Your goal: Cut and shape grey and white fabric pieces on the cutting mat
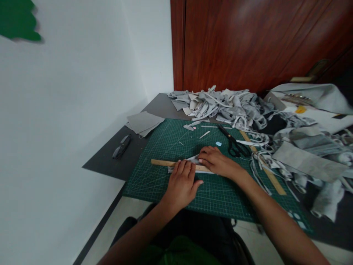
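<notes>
A wooden ruler (162,162) lies across a strip of grey fabric (193,159) on the green cutting mat (154,184). My left hand (180,184) rests flat over the ruler, fingers stretched out and pressing down, thumb apart to the right. At the ruler's far side, my right hand (215,161) has curled fingers closed on the fabric, and its wrist side covers the ruler's right end. The fabric's pale near edge shows below the ruler. What lies under my fingers is hidden.
Black-handled scissors (234,144) and a second wooden ruler (271,178) lie on the mat's right side. Grey fabric scraps (220,105) are heaped at the back and right. Eyeglasses (121,146) and stacked grey fabric pieces (145,122) lie left, beside the white wall.
</notes>
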Available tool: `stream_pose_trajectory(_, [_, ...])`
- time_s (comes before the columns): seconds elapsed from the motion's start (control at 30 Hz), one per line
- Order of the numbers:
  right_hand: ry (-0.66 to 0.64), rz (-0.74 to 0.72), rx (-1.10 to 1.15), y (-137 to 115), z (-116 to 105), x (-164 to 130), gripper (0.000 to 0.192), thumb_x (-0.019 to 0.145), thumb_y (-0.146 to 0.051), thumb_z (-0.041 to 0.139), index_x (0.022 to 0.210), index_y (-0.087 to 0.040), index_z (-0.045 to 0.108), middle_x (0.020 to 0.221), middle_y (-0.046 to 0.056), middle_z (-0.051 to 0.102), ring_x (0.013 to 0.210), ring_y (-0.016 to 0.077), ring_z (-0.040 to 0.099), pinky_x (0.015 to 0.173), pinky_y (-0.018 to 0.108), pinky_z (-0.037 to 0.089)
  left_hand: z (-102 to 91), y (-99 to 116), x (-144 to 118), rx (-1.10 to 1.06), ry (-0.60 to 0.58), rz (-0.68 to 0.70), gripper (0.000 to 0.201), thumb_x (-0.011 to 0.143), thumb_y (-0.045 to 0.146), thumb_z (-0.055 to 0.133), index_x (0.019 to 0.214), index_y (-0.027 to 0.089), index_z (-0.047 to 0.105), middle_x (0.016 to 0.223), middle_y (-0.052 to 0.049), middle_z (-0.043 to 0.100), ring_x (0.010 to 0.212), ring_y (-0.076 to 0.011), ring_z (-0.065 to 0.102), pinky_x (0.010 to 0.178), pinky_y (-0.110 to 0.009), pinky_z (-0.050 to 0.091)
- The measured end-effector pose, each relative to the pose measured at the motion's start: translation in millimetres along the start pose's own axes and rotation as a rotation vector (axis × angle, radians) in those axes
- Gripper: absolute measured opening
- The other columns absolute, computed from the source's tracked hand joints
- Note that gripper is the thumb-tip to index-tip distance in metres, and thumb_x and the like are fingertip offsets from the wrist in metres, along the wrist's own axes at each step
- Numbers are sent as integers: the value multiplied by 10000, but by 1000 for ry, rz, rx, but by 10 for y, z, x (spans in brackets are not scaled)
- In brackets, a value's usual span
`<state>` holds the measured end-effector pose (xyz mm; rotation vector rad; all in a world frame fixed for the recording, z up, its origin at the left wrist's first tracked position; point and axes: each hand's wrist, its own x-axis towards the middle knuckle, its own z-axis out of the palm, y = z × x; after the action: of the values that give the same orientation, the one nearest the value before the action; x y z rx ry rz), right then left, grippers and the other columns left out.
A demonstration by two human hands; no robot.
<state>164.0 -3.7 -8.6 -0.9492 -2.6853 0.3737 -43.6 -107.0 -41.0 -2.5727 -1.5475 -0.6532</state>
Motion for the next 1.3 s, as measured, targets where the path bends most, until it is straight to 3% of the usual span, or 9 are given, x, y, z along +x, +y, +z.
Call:
stream_pose_trajectory(0.13, [111, 5, -48, 32, 84, 63, 302, 1012, -161, 583, 1298, -175, 679, 1242, 152, 686, 1192, 299, 600, 1020, 460, 429, -40, 20, 3, -3, -13, -2, 395, 1042, 356, 548, 1327, 90, 615, 1303, -166, 673, 1288, -339, 577, 1116, -523, 485])
stream_pose_trajectory(0.3, [-105, 202, -138, -5, 20, 56, 169, 1052, -277, 569, 1049, -204, 722, 1013, 80, 747, 935, 226, 694, 793, 310, 454, -71, 38, 18, -8, -54, -9, 304, 1029, 296, 566, 1257, 111, 646, 1246, -138, 675, 1225, -320, 583, 1026, -496, 531])
stream_pose_trajectory(0.5, [-154, 375, -217, -36, -131, -60, 157, 1012, -288, 617, 913, -205, 706, 878, 97, 760, 800, 256, 705, 652, 315, 389, -49, 30, 14, 15, -39, -20, 357, 1041, 316, 528, 1317, 115, 631, 1290, -134, 667, 1268, -345, 546, 1124, -543, 457])
stream_pose_trajectory(0.7, [4, 57, -81, -26, -67, -10, 149, 968, -241, 700, 1102, -175, 712, 1106, 116, 713, 1084, 275, 661, 951, 368, 439, -48, 30, 20, 9, -21, -30, 361, 1047, 281, 481, 1331, 98, 607, 1383, -175, 598, 1356, -361, 488, 1162, -560, 422])
stream_pose_trajectory(0.77, [15, -10, -15, -48, 25, 35, 117, 1002, -249, 665, 1078, -173, 711, 1065, 98, 702, 1029, 246, 661, 913, 340, 449, -52, 36, 23, 4, -15, -17, 347, 1040, 265, 490, 1321, 97, 604, 1378, -184, 589, 1361, -359, 487, 1151, -548, 434])
stream_pose_trajectory(0.9, [-24, 54, -9, -68, 164, 83, 119, 1038, -209, 596, 985, -183, 699, 957, 59, 687, 881, 203, 655, 770, 286, 431, -59, 43, 27, -12, -18, -6, 302, 1027, 268, 526, 1256, 101, 628, 1309, -174, 622, 1344, -353, 501, 1149, -541, 439])
stream_pose_trajectory(1.03, [3, 225, -105, -32, 179, 88, 133, 1055, -256, 575, 1026, -180, 680, 994, 77, 712, 884, 215, 664, 767, 297, 426, -69, 44, 32, 11, -28, -62, 230, 1028, 289, 530, 1121, 131, 670, 1259, -164, 644, 1285, -351, 549, 1109, -534, 469])
stream_pose_trajectory(1.13, [41, 313, -166, -12, 157, 91, 154, 1047, -270, 580, 1055, -152, 679, 999, 120, 715, 895, 255, 662, 794, 336, 433, -64, 30, 42, 46, -33, -156, 262, 1022, 281, 533, 1197, 131, 658, 1308, -167, 642, 1295, -364, 557, 1110, -546, 471])
stream_pose_trajectory(1.3, [157, 106, -83, -86, 78, 76, 144, 1021, -239, 608, 1086, -150, 702, 1058, 126, 682, 1004, 270, 637, 914, 381, 445, -31, 1, 34, 98, 33, -160, 351, 1024, 268, 531, 1339, 133, 604, 1556, -186, 509, 1487, -411, 404, 1191, -604, 399])
